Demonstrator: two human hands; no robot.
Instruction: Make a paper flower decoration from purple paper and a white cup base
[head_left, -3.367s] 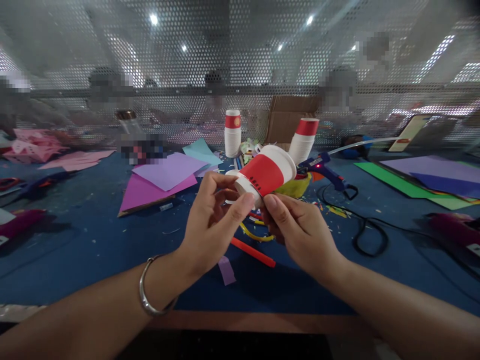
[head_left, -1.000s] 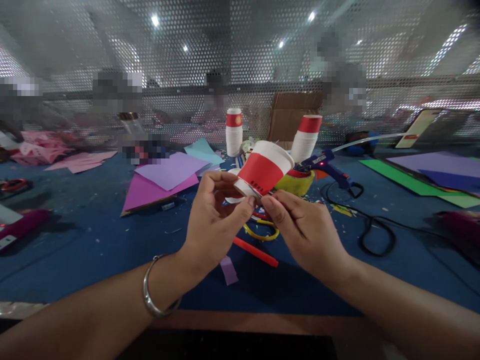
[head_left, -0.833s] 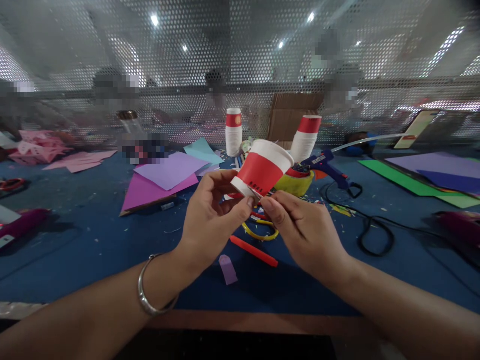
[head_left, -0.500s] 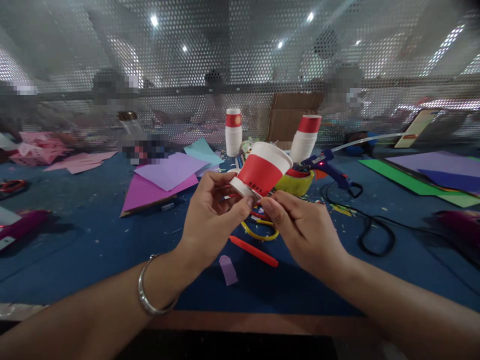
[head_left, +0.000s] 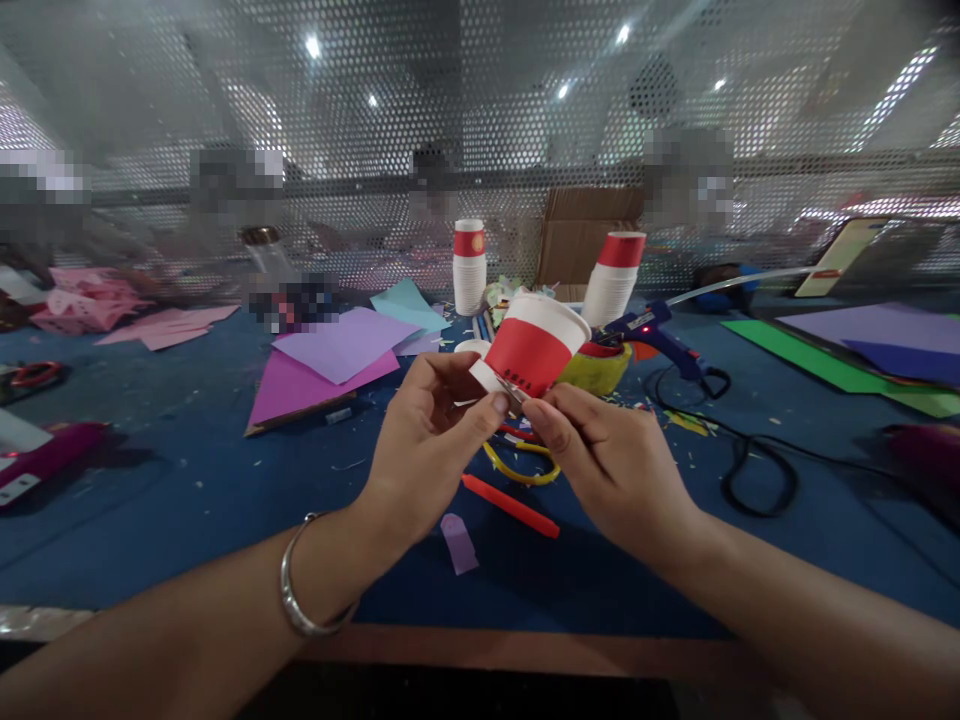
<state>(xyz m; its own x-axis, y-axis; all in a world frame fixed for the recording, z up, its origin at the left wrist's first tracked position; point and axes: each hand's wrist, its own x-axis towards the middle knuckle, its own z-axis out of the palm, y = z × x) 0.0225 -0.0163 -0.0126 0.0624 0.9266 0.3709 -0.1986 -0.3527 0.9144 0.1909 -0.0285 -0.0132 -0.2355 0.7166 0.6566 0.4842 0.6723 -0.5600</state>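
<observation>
I hold a red and white paper cup (head_left: 534,350) up over the blue table (head_left: 187,480), tilted, its mouth pointing up and away. My left hand (head_left: 427,450) grips the cup's base with thumb and fingers curled round it. My right hand (head_left: 600,460) pinches the bottom edge of the cup from the right, fingers closed. A thin metal tip shows between my fingertips at the base; I cannot make out what it is. A metal bangle (head_left: 296,590) sits on my left wrist.
Below my hands lie a red stick (head_left: 510,505), a yellow loop (head_left: 521,465) and a purple paper scrap (head_left: 457,542). Purple and pink sheets (head_left: 330,360) lie left. Two cup stacks (head_left: 469,265) (head_left: 613,278), a blue glue gun (head_left: 649,330) with black cord (head_left: 742,470), and green sheets (head_left: 810,365) are behind.
The cup has turned a little more upright and shifted slightly right in my hands. Both hands keep their grip at its base.
</observation>
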